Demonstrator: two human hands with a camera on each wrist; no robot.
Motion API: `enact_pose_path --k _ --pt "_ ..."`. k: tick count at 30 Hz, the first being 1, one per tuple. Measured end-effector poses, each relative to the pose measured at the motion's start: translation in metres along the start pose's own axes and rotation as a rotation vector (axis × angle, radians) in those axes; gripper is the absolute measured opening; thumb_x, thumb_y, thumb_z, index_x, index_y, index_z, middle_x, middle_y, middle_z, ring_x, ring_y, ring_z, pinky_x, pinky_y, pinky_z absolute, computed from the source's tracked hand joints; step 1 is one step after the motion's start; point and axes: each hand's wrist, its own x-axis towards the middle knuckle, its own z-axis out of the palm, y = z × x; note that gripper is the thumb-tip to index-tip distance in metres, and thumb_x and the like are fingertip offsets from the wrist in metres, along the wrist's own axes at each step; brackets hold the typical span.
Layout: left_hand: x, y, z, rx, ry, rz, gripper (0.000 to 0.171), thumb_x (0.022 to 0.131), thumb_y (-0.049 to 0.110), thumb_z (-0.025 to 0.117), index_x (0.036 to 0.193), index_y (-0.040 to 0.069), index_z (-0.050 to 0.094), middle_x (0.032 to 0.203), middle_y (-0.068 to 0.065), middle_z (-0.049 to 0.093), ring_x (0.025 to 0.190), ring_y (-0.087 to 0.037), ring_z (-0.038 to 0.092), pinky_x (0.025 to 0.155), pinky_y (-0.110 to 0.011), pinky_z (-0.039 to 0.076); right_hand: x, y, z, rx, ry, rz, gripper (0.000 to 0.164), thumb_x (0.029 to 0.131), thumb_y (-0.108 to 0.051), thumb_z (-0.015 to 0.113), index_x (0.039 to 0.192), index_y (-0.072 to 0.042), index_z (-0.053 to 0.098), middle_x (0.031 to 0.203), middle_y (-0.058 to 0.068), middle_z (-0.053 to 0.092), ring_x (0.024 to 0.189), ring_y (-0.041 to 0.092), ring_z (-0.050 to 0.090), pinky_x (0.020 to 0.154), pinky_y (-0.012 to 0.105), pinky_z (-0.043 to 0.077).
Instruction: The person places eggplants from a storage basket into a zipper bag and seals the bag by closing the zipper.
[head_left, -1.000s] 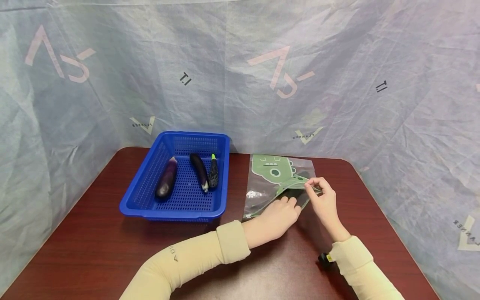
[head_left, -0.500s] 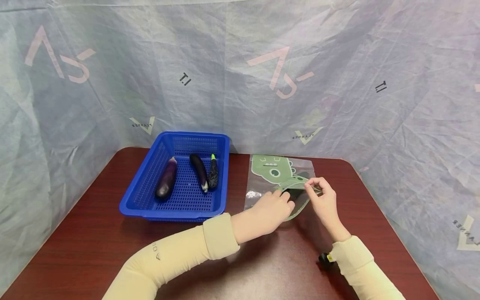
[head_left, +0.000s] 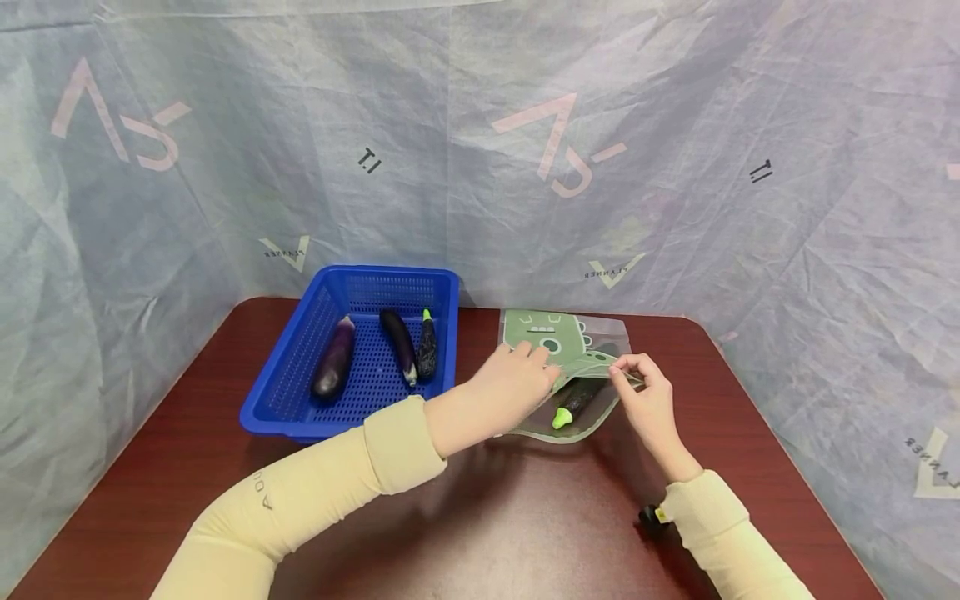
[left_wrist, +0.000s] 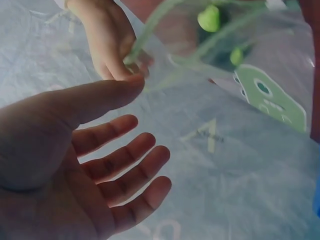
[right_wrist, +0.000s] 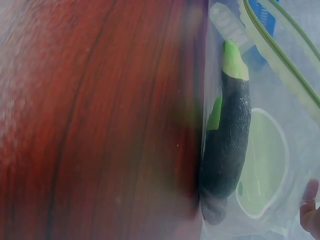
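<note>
A clear zip bag [head_left: 536, 427] with a green cartoon dinosaur print lies on the table, its mouth gaping toward me. Inside it is a dark eggplant [head_left: 576, 400] with a bright green stem end, seen lengthwise through the opening in the right wrist view. Another green tip [left_wrist: 236, 56] shows through the plastic in the left wrist view. My right hand [head_left: 648, 400] pinches the raised upper lip of the bag between thumb and fingers. Over the bag's left part is my left hand [head_left: 504, 385]; its fingers [left_wrist: 130, 170] are spread, loosely bent and hold nothing.
A blue perforated basket [head_left: 288, 427] stands left of the bag. In it lie a thick purple eggplant [head_left: 334, 358], a slimmer dark eggplant [head_left: 397, 342] and a small wrinkled eggplant [head_left: 427, 350] with a green tip. Grey fabric [head_left: 465, 167] hangs behind the table.
My left hand has withdrawn from the bag's mouth and moved left over the print, uncovering the eggplant's green stem end. The bag's lower lip now bulges forward. My right hand has kept its pinch in place.
</note>
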Motion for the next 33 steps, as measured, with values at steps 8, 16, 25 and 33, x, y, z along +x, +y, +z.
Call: enact_pose_path --k 8,16,25,33 --pt "-0.002 -0.031 -0.004 -0.055 -0.047 -0.067 0.031 0.085 0.014 0.066 0.115 0.015 0.059 0.109 -0.005 0.056 0.096 -0.022 0.052 0.070 -0.034 0.042 0.000 -0.001 -0.001 0.009 -0.003 -0.001 0.008 0.086 -0.001 0.064 0.087 0.006 0.061 0.082 0.015 0.060 0.079 0.002 0.055 0.059 0.012 0.043" --pt "0.000 -0.066 0.006 -0.131 -0.110 -0.143 0.044 0.078 0.026 0.075 0.117 0.012 0.058 0.109 -0.008 0.055 0.101 -0.027 0.053 0.074 -0.042 0.047 0.000 -0.002 -0.001 0.007 -0.005 -0.003 0.008 0.086 -0.001 0.064 0.088 0.006 0.061 0.083 0.016 0.060 0.081 0.003 0.056 0.060 0.011 0.043" --pt "-0.001 -0.107 0.025 -0.217 -0.135 -0.287 0.054 0.084 0.039 0.068 0.127 0.010 0.053 0.119 -0.012 0.053 0.107 -0.031 0.052 0.081 -0.049 0.047 0.000 -0.001 -0.001 0.010 -0.007 0.006 0.008 0.086 -0.001 0.064 0.088 0.006 0.061 0.083 0.016 0.060 0.081 0.002 0.056 0.061 0.011 0.043" --pt "-0.001 -0.136 0.041 -0.242 -0.155 -0.388 0.064 0.087 0.043 0.063 0.137 0.008 0.044 0.135 -0.019 0.045 0.120 -0.037 0.045 0.092 -0.056 0.041 0.001 0.001 -0.001 -0.002 -0.016 0.006 0.008 0.087 -0.003 0.064 0.088 0.005 0.061 0.083 0.014 0.060 0.081 0.001 0.056 0.061 0.011 0.043"
